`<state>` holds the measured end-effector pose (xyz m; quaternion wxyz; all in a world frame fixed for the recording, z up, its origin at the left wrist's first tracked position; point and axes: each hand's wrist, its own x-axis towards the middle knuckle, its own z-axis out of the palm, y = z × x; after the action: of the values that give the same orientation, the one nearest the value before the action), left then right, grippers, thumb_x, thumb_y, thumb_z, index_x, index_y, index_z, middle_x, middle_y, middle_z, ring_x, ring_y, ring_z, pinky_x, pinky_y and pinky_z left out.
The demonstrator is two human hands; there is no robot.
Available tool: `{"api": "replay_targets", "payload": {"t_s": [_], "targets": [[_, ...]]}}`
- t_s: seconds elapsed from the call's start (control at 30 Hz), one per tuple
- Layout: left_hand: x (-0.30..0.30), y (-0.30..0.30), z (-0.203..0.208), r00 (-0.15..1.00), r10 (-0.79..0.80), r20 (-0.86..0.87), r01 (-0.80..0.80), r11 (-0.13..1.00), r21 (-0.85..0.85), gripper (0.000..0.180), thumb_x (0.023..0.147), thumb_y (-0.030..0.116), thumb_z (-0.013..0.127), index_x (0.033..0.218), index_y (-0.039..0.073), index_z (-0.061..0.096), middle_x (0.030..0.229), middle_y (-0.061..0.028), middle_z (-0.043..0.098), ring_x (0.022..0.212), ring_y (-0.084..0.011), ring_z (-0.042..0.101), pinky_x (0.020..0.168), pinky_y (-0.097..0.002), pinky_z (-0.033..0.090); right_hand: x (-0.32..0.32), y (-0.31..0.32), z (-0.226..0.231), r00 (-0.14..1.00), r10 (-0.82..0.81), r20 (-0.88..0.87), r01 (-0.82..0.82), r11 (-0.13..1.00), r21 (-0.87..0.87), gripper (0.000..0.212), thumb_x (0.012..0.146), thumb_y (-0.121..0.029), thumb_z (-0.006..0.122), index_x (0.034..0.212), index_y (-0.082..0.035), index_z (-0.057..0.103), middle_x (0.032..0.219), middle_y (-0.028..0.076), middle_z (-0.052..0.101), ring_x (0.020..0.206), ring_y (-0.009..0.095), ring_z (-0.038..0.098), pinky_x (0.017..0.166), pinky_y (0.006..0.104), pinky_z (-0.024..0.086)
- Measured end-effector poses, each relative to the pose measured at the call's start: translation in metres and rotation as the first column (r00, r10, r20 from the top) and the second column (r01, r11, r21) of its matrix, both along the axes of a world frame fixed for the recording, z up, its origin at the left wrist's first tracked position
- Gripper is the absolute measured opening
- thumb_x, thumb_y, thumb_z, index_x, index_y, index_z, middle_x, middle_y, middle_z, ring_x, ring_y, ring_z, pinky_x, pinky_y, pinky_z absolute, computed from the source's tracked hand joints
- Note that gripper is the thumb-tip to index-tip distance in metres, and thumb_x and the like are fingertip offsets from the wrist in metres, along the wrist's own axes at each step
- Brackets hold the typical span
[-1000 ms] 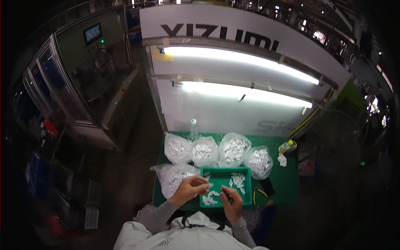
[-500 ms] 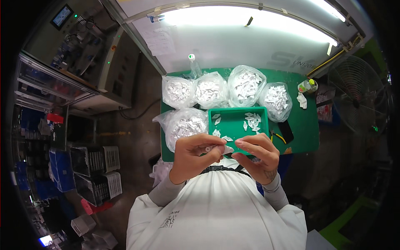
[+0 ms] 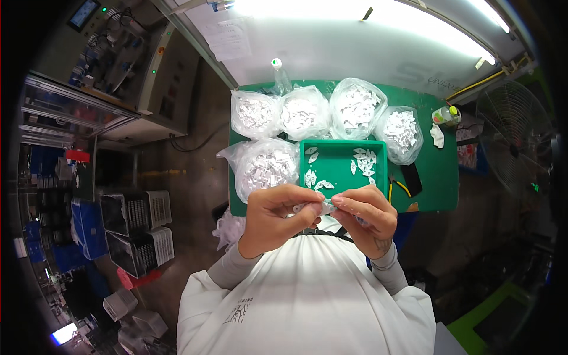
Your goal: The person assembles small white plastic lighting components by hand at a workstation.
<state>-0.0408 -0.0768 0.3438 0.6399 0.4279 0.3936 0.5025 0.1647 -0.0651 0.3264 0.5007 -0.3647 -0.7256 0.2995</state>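
Note:
Pinched between the thumb and fingers of my left hand [image 3: 275, 216] is a small white plastic part [image 3: 327, 207]. My right hand [image 3: 370, 216] meets it from the other side, its thumb and fingertips closed on the part's right end. Both hands are held close together above the near edge of a green tray [image 3: 343, 144]. Inside that tray lie several white diamond-shaped plastic pieces [image 3: 365, 161], grouped at the right and the left. My fingers hide much of the held part.
Clear bags full of white parts [image 3: 269, 171] stand left of the tray and behind it. On the green table's right lie yellow-handled pliers [image 3: 401, 188], a black phone-like slab [image 3: 412, 179], crumpled tissue [image 3: 437, 136] and a bottle [image 3: 445, 116]. A fan [image 3: 512, 148] stands farther right.
My right hand has moved left, and its fingertips now close on the white part in my left hand. The view has shifted slightly, so the tray and bags sit higher.

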Motion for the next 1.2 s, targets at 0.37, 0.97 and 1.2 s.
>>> {"api": "replay_targets", "payload": {"t_s": [0.37,0.97,1.2], "targets": [[0.048,-0.007,-0.011,0.999,0.022,-0.05,-0.022,1.0,0.017,0.016,0.089,-0.01,0.067,0.104,-0.009,0.071,0.092,-0.013,0.073,0.079,-0.0147,0.072,0.067,-0.0249,0.061,0.044,-0.006,-0.016,1.0,-0.025,-0.012,0.025,1.0,-0.005,0.037,0.072,0.004,0.085,0.105,-0.009,0.076,0.096,0.004,0.074,0.075,0.018,0.063,0.066,0.0292,0.049],[0.014,-0.003,-0.017,0.999,0.007,-0.053,-0.008,1.0,-0.029,0.013,0.091,-0.007,0.068,0.104,-0.007,0.07,0.089,-0.0149,0.075,0.08,-0.0175,0.074,0.071,-0.029,0.065,-0.001,-0.015,-0.027,0.983,-0.181,-0.022,0.181,0.983,-0.031,0.036,0.073,0.006,0.084,0.105,-0.01,0.076,0.093,0.003,0.073,0.076,0.018,0.063,0.066,0.0295,0.048],[-0.016,0.009,-0.023,0.997,-0.039,0.061,0.051,0.976,-0.213,0.011,0.093,-0.002,0.069,0.104,-0.006,0.069,0.097,-0.0139,0.074,0.085,-0.0177,0.074,0.076,-0.0305,0.065,-0.041,-0.016,-0.032,0.942,-0.325,0.077,0.317,0.943,0.107,0.039,0.072,0.006,0.084,0.107,-0.008,0.076,0.094,0.004,0.073,0.077,0.019,0.063,0.069,0.0288,0.05]]}}
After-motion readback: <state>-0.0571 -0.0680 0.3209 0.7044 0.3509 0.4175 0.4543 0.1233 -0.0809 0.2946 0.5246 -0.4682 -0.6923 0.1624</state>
